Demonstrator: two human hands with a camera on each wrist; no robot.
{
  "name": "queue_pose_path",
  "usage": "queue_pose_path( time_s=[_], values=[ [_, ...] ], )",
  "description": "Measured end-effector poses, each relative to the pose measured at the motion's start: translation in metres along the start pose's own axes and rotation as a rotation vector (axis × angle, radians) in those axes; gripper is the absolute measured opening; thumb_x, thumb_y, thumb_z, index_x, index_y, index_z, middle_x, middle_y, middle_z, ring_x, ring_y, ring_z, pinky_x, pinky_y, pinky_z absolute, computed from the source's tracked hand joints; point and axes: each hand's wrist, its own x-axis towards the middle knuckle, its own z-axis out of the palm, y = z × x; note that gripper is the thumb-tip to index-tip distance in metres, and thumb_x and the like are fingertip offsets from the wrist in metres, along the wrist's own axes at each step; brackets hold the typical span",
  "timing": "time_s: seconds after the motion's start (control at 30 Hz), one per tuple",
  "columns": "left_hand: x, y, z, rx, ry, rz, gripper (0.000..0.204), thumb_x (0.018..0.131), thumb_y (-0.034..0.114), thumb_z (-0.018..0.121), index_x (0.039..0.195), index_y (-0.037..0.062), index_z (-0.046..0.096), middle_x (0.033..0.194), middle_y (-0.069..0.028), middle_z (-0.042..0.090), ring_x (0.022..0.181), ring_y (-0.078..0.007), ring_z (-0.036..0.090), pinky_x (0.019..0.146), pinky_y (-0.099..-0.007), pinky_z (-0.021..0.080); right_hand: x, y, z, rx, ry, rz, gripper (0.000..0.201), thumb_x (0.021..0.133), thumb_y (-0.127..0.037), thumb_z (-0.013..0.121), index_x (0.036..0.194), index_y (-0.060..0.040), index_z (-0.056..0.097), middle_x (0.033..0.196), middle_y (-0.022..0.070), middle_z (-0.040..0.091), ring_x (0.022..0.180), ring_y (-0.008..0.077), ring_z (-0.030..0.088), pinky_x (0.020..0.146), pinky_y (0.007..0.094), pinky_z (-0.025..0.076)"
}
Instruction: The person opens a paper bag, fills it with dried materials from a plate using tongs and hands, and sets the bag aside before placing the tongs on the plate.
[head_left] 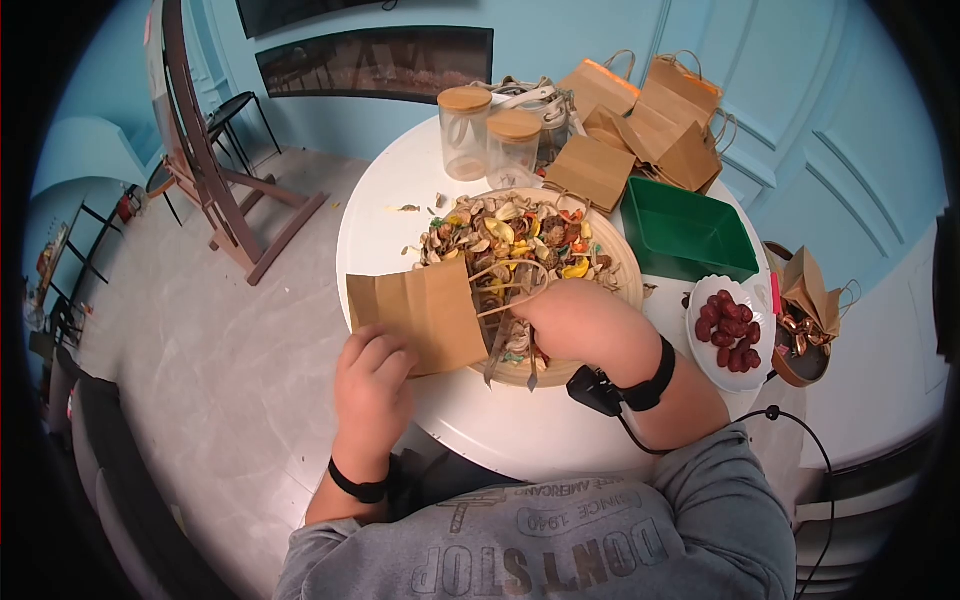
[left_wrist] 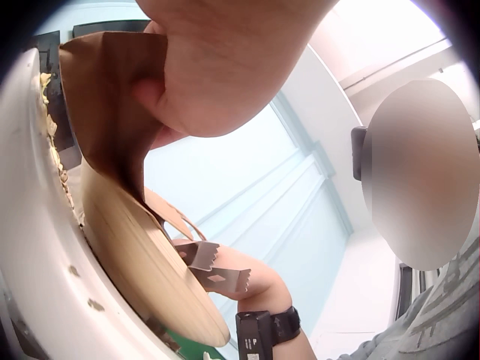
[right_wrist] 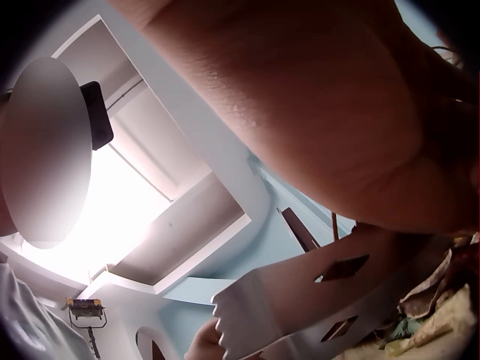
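A brown paper bag (head_left: pixel 418 315) lies on its side at the left front of the round wooden tray (head_left: pixel 625 245), its twisted handles (head_left: pixel 520 265) towards the right. My left hand (head_left: pixel 372 385) pinches the bag's near left part, with the thumb showing against the paper in the left wrist view. My right hand (head_left: pixel 570 320) is over the tray beside the handles and grips metal tongs (right_wrist: pixel 300 300). Their two serrated ends stick out towards my body, apart from each other. Dried petals and cones (head_left: pixel 510 225) fill the tray. The right fingertips are hidden.
Two lidded jars (head_left: pixel 465 150) stand at the back of the white table (head_left: pixel 385 225). Several paper bags (head_left: pixel 650 110) are at the back right, beside a green bin (head_left: pixel 690 230). A white dish (head_left: pixel 700 352) of red dates stands at the right, a basket (head_left: pixel 803 365) beyond it.
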Motion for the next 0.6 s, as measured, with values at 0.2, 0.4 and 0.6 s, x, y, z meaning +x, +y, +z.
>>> queue_pose_path(
  time_s=[0.2, 0.4, 0.6],
  values=[
    [-0.004, 0.002, 0.015, -0.032, -0.052, -0.054, 0.024, 0.059, -0.01, 0.058, 0.078, 0.0018, 0.065, 0.091, -0.0114, 0.066, 0.095, -0.0348, 0.06, 0.082, -0.0418, 0.051, 0.006, -0.005, 0.014, -0.083, 0.106, 0.018, 0.022, 0.074, -0.005, 0.064, 0.096, -0.0046, 0.067, 0.085, 0.0161, 0.069, 0.084, 0.0342, 0.068, 0.075, 0.0446, 0.054],
    [-0.003, 0.003, 0.015, -0.022, -0.045, -0.059, 0.024, 0.059, -0.01, 0.057, 0.078, 0.0016, 0.065, 0.092, -0.0118, 0.067, 0.095, -0.0349, 0.061, 0.082, -0.0417, 0.051, 0.007, -0.003, 0.014, -0.076, 0.103, 0.007, 0.022, 0.074, -0.004, 0.063, 0.096, -0.0042, 0.066, 0.084, 0.0163, 0.069, 0.084, 0.0337, 0.068, 0.074, 0.0439, 0.054],
    [-0.003, 0.003, 0.015, -0.028, -0.056, -0.07, 0.023, 0.059, -0.011, 0.057, 0.078, 0.0011, 0.065, 0.092, -0.0122, 0.067, 0.095, -0.0346, 0.061, 0.082, -0.0414, 0.052, 0.006, -0.005, 0.012, -0.07, 0.103, 0.018, 0.022, 0.074, -0.004, 0.063, 0.096, -0.0042, 0.066, 0.086, 0.0167, 0.069, 0.085, 0.0336, 0.068, 0.075, 0.0437, 0.054]
  ],
)
